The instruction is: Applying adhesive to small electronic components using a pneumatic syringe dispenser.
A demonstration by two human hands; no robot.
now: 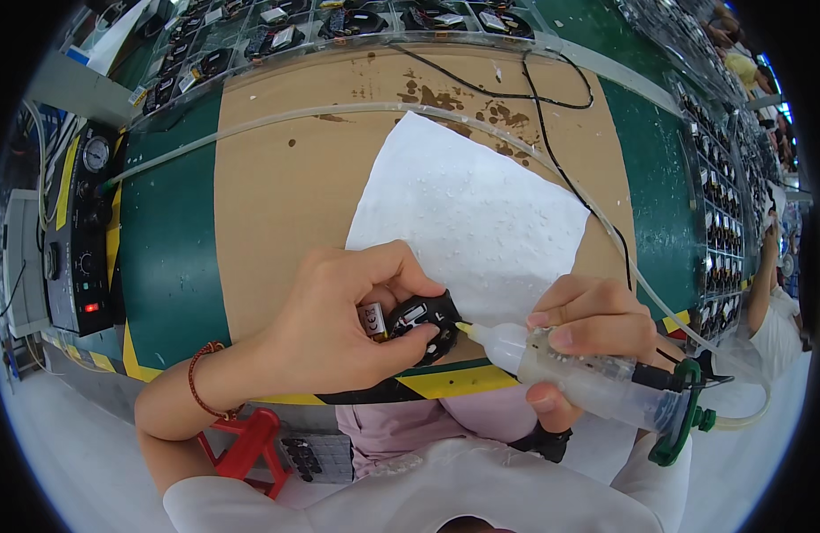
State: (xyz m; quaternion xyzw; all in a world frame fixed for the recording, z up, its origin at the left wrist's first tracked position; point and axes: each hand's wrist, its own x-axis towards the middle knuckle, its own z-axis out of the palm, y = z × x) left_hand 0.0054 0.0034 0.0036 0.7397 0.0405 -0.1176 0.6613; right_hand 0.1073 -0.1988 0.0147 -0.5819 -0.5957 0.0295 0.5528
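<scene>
My left hand (339,311) is closed around a small round black device housing (440,311), thumb and forefinger on its edges. A small white-labelled block (372,322) sticks out beside the housing, near my palm. My right hand (601,320) grips a translucent dispensing syringe (561,366) lying nearly level, its pale yellow nozzle (466,328) pointing left at the housing's edge. Whether the tip touches the housing I cannot tell. A green cap (685,413) closes the syringe's rear end, where a clear hose joins it. Both hands are over the table's near edge.
A white sheet (472,204) dotted with clear droplets lies on brown cardboard (277,195). The clear hose (294,116) arcs across to a black dispenser box (77,240) with a gauge. A black cable (552,142) crosses at right. Trays of black parts (365,40) line the far side.
</scene>
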